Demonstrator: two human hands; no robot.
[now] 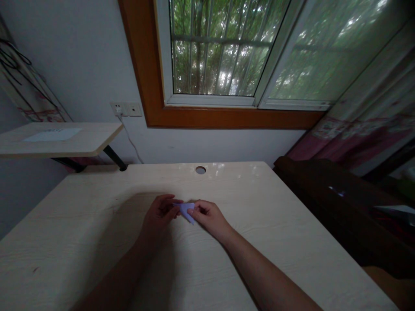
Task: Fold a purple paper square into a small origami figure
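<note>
Folded paper [187,211]: small, pale lilac, creased to a point toward the near edge; pinched between left hand [159,216] and right hand [210,217], mid-desk [97,242].

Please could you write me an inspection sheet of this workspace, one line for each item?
Surface: pale wooden desk with a round cable hole near its far edge.
Job's things: small folded pale purple paper, over the desk's middle.
Clutter: flat white sheet on raised pale wooden side shelf.
Grippers: left hand and right hand both pinch the paper.
Cables: white cable hangs from white wall socket.
Surroundings: barred window, patterned curtain, dark brown furniture at right.
</note>
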